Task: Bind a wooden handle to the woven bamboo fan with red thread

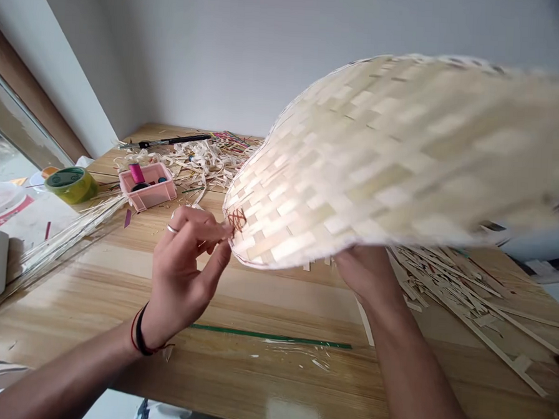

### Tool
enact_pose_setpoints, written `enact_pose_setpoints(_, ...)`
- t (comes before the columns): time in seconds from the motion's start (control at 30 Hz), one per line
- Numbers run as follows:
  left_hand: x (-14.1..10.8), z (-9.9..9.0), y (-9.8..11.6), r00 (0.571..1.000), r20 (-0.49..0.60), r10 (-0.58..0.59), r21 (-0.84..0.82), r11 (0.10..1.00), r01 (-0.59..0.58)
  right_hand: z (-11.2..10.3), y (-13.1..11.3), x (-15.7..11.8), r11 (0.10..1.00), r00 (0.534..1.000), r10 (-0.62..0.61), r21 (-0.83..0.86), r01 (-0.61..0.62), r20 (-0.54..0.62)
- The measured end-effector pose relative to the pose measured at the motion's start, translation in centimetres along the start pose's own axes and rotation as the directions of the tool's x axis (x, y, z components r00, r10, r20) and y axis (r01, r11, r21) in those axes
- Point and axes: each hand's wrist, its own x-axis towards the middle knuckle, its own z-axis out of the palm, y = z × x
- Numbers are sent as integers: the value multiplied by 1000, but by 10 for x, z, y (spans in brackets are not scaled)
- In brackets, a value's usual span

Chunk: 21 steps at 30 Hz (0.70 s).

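A large woven bamboo sheet [328, 174], pale and round-edged like a fan or tray, is raised above the table at a tilt, its right part blurred. Reddish-brown crossed stitching [236, 220] marks its lower left rim. My left hand [183, 254], with a ring on one finger, is closed in a pinch on that rim beside the stitching; whether thread is also between the fingertips cannot be made out. From below, my right hand [358, 267] reaches up behind the sheet near its lower edge, its fingers hidden.
A pink basket [151, 193] holds a magenta thread spool [136, 172]. Left of it lies a roll of yellow-green tape [71, 185]. Bamboo strips [472, 294] are scattered at right; shavings [202, 155] pile up at the back. A green strip [273, 336] lies in front.
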Motion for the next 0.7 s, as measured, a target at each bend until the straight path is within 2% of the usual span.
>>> enact_pose_setpoints(0.07,3,0,-2,979,24,-203,-194,960,204,2,-7,-3,998,998,52,27,-54,43)
enact_pose_setpoints(0.17,8,2,-3,907,103,-409,-420,808,412,8,-19,-6,993,989,38,106,-53,141)
enact_pose_setpoints(0.27,9,4,-3,859,138,-493,-509,709,488,11,-32,-11,977,974,-25,213,-25,226)
enact_pose_setpoints(0.43,6,4,-4,817,180,-548,-458,689,562,6,-51,-22,899,942,-149,438,2,301)
enact_pose_setpoints(0.5,6,4,-6,803,193,-564,-424,690,586,3,-57,-27,803,928,-201,595,-27,314)
enact_pose_setpoints(0.53,5,4,-6,793,201,-574,-407,688,601,1,-59,-30,727,914,-233,684,-63,331)
enact_pose_setpoints(0.63,5,6,-8,763,222,-607,-371,671,642,-2,-65,-36,477,838,-351,850,-225,419)
enact_pose_setpoints(0.67,4,7,-8,754,228,-616,-362,666,653,-2,-66,-38,441,815,-373,858,-265,444)
enact_pose_setpoints(0.7,4,8,-7,746,240,-621,-351,661,663,0,-68,-40,443,802,-379,852,-281,461)
